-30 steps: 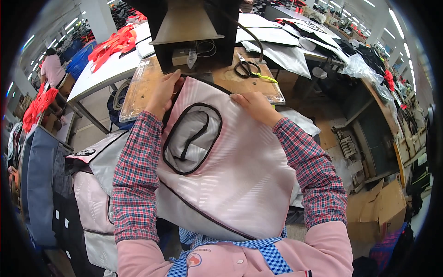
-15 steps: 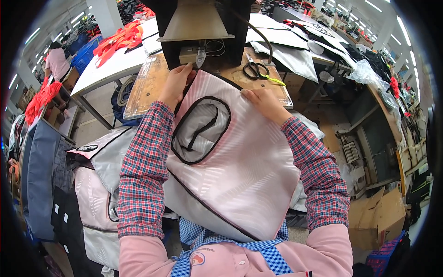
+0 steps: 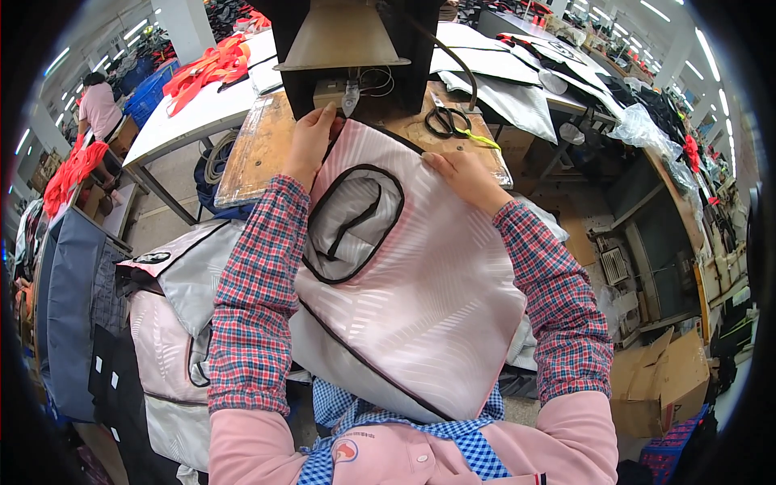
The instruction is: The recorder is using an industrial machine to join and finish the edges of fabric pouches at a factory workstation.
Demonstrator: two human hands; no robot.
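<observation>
A pale pink, shiny fabric piece (image 3: 420, 267) with black-bound edges hangs between my hands and over my lap. Its oval opening (image 3: 352, 271) is rimmed in black, and a grey lining shows inside. My left hand (image 3: 314, 144) pinches the top left corner, close under the small clear-and-metal foot (image 3: 350, 97) of a black sewing machine (image 3: 420, 73). The right hand (image 3: 467, 179) grips the upper edge further along, thumb on top and its other fingers partly hidden beneath the cloth.
Black-handled scissors (image 3: 446, 121) with a yellow-green strap lie on the worn wooden machine table (image 3: 259, 145). More pink and grey pieces (image 3: 166, 331) are heaped at my left. White panels (image 3: 493, 65) and red straps (image 3: 214, 69) cover tables behind. A cardboard box (image 3: 659, 380) stands lower right.
My left hand and the cloth's top corner have shifted slightly up, and the oval opening has moved a little with them. My right hand keeps nearly the same place.
</observation>
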